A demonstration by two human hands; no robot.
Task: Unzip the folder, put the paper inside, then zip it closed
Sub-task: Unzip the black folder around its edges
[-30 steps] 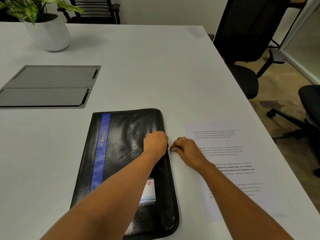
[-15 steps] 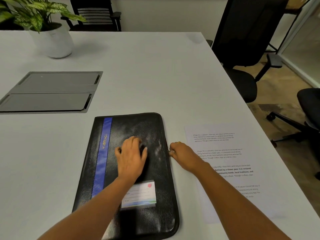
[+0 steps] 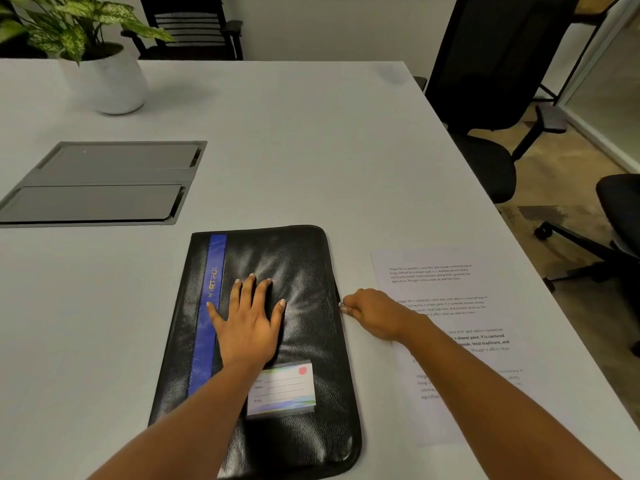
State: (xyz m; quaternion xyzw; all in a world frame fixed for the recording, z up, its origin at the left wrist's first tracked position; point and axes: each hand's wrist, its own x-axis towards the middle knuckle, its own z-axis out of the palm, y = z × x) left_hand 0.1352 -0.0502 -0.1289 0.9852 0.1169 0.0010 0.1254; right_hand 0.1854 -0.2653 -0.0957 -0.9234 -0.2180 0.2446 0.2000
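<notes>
Left hand [image 3: 247, 327] flat, fingers spread, on the black leather blue-striped folder [image 3: 304, 268]. Right hand [image 3: 372, 313] pinches the zip pull [image 3: 341, 304] at its right edge, white printed paper [image 3: 450, 289] just right.

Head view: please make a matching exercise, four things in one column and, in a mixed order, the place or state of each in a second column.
Column 1
1. left hand
2. right hand
3. paper
4. potted plant

Column 2
A. stands at the far left of the table
B. lies flat, right of the folder
C. presses flat on the folder's cover
D. pinches the zipper pull

Pairs: 1-C; 2-D; 3-B; 4-A
</notes>
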